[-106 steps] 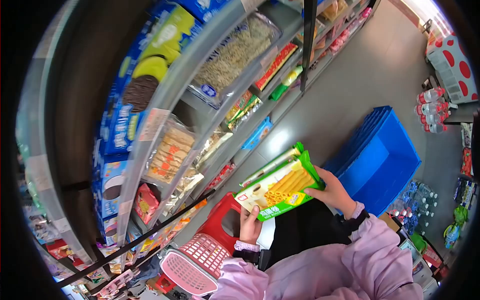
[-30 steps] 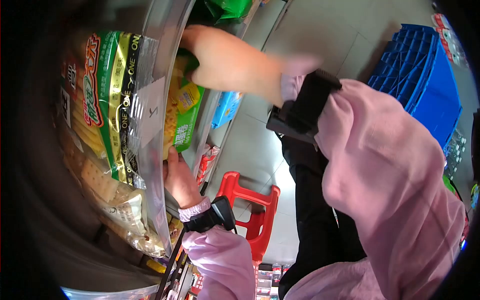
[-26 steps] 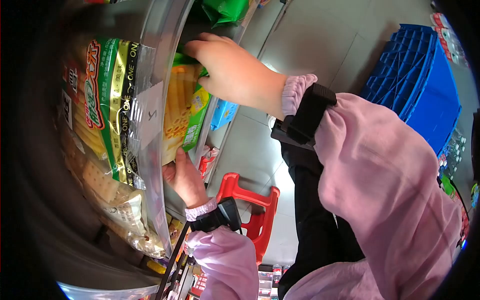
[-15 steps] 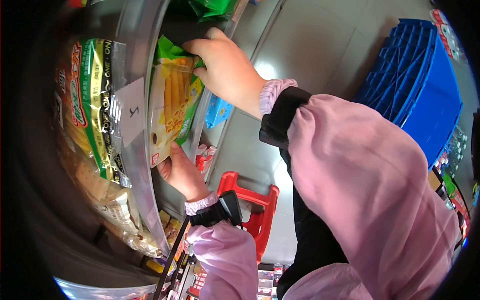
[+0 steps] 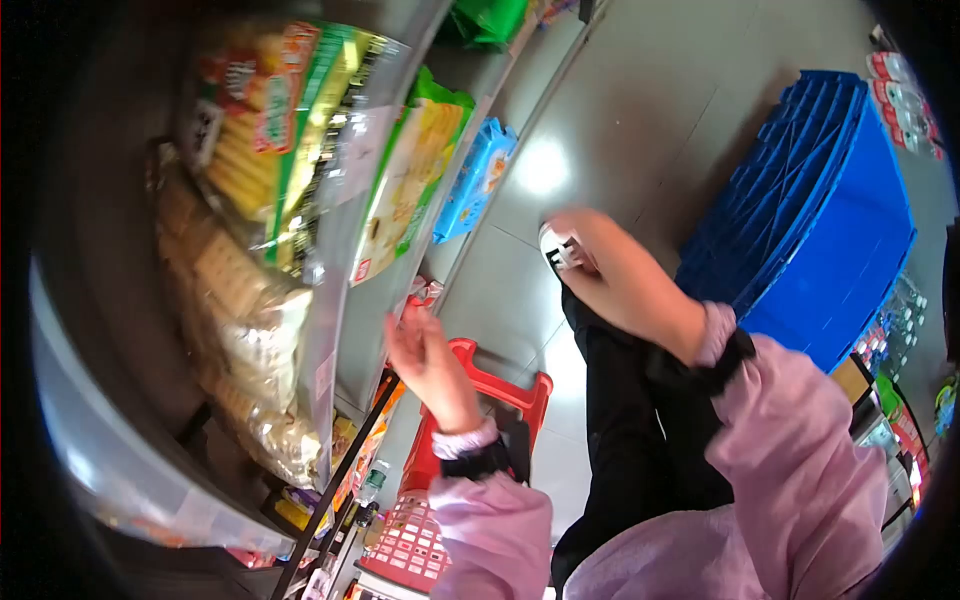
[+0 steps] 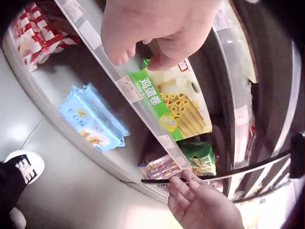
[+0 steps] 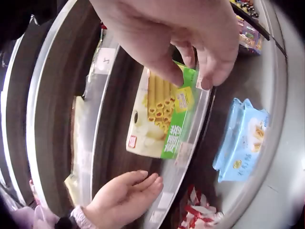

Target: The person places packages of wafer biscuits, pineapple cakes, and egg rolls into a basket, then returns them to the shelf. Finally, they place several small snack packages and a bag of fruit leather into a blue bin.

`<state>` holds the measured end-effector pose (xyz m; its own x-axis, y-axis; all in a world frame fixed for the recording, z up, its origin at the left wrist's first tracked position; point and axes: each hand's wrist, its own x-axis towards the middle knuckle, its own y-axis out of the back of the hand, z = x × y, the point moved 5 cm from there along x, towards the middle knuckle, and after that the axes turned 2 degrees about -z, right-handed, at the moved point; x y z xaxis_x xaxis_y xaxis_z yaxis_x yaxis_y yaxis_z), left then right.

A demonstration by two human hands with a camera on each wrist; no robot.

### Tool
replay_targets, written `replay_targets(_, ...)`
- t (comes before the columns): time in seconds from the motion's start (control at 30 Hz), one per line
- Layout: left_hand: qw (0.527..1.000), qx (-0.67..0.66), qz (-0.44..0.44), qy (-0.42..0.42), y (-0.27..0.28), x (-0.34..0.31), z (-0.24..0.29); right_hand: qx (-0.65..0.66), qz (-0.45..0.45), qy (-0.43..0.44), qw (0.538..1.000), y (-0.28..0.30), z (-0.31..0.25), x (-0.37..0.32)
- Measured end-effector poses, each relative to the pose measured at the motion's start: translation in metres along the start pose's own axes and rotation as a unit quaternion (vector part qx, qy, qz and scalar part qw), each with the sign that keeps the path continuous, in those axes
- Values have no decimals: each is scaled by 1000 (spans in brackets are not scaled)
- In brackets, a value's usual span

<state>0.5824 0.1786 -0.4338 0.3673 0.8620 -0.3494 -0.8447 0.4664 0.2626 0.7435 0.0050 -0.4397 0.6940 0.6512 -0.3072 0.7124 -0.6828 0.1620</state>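
A green and cream egg roll package (image 5: 418,170) stands on a lower shelf behind its clear front edge, with neither hand holding it. My left hand (image 5: 432,370) is just below and right of the package in the head view, empty, its fingers apart. My right hand (image 5: 630,285) is over the floor, slightly blurred, with loosely bent fingers and nothing in them. In the right wrist view the package (image 7: 159,112) shows behind my right hand (image 7: 178,33), its printed front visible. The left wrist view also shows the package (image 6: 178,102) beyond my left hand (image 6: 157,31).
On the shelf below lies a blue package (image 5: 478,185); bagged biscuits (image 5: 245,285) sit on the shelf above. Blue crates (image 5: 800,220) stand to the right. A red stool (image 5: 515,385) and a pink basket (image 5: 412,540) are at the bottom.
The package, held in both hands earlier, now stands on the shelf, released. My right hand has drawn back to the right over the floor; my left has moved down and right from the package.
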Motion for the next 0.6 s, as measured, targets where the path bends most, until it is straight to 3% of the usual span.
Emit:
replay_targets(0.1,983,-76,-164,5,23,-56,-20,-45,-124,-60,990,6,-21,-70)
replay_targets(0.17,977,-52,-179,101,26,-110,-3,-102,-200,-44,973,16,-50,-111)
replay_targets(0.37,904,-53,-316,282,53,-239,36,-143,-266,-32,953,43,-141,-212)
replay_targets(0.43,895,-70,-321,301,58,-264,65,-156,-276,-49,947,56,-176,-230)
replay_targets(0.6,916,-43,-333,220,70,-278,106,-194,-282,-14,939,77,-239,-252)
